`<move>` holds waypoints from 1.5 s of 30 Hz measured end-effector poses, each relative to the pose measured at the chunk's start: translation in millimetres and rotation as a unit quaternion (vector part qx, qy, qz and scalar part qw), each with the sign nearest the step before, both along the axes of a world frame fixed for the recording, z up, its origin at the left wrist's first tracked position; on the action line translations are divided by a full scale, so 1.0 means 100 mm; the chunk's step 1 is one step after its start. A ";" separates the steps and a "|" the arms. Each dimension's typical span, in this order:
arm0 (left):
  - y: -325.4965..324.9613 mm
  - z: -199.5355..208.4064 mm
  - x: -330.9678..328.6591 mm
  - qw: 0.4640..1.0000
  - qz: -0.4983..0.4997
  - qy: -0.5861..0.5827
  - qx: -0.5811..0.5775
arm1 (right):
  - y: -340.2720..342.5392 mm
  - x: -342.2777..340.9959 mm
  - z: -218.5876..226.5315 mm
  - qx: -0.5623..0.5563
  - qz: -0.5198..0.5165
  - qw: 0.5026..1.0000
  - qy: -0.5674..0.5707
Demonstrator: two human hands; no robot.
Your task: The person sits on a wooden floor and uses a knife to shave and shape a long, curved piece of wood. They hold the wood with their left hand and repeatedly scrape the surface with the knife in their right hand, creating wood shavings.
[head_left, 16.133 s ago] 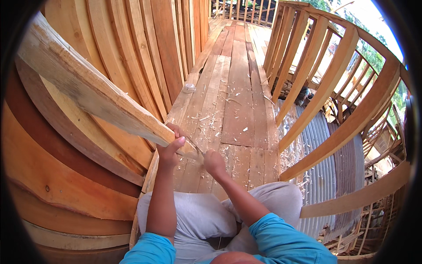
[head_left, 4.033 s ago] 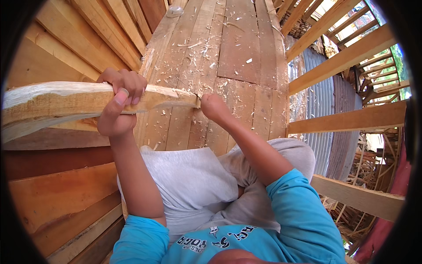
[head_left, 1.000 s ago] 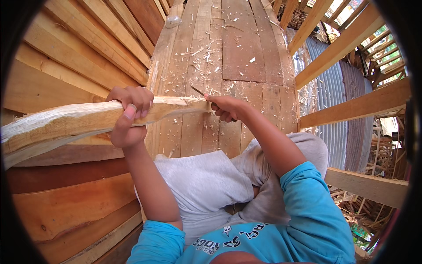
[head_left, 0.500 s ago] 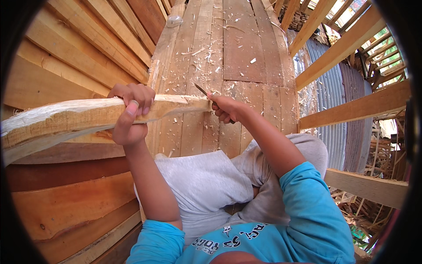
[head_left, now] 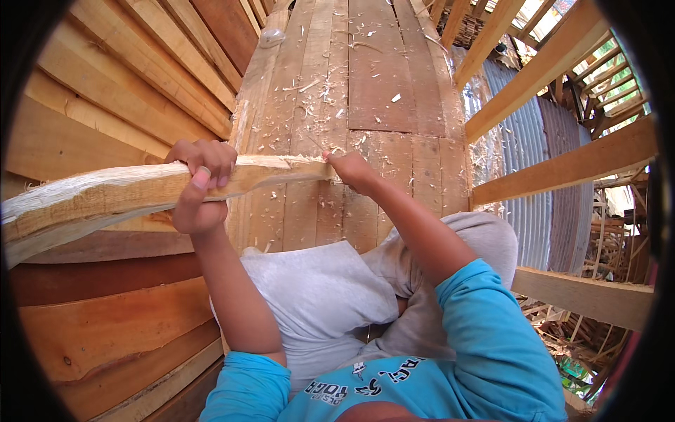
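fingers of the left hand (head_left: pixel 200 184) wrap tight over the top of a long, rough wooden stick (head_left: pixel 140 191), holding it level across the lap with the thumb pressed against its near face. the right hand (head_left: pixel 351 171) is closed at the stick's thin tip, and a slim dark blade (head_left: pixel 316 144) seems to poke out just above it, though it is too small to be sure it is a knife. compared with half a second ago, the right hand has slid in along the tip and the blade now shows far less, which reads as a shaving stroke just finished; the tip looks pale and freshly cut.

the stick runs from the far left edge of the view to the middle, over grey shorts (head_left: pixel 316 295) and above the plank floor (head_left: pixel 373 84). pale shavings (head_left: pixel 309 84) lie scattered over those planks, thickest near the stick's tip. stacked boards (head_left: pixel 119 77) lean on the left, and wooden rails (head_left: pixel 562 169) cross on the right, with a corrugated metal sheet (head_left: pixel 527 141) behind them. no box, bucket or other container shows anywhere, so the shavings simply lie loose on the floor.
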State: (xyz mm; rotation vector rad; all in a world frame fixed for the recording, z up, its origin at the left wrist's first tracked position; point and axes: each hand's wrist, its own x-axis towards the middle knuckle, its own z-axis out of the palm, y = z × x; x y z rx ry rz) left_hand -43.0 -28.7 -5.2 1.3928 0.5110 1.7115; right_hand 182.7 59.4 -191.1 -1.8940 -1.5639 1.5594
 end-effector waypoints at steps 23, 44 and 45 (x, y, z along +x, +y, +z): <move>-0.03 -0.01 -0.02 1.000 -0.004 -0.009 -0.003 | 0.27 0.19 0.77 0.065 -0.080 0.989 0.103; 0.08 -0.08 -0.01 0.996 0.081 -0.014 -0.030 | -0.14 -0.02 0.51 0.065 0.042 0.996 0.048; 0.10 -0.09 0.01 0.994 0.104 -0.003 -0.018 | -0.17 -0.05 0.51 0.045 0.038 0.997 0.046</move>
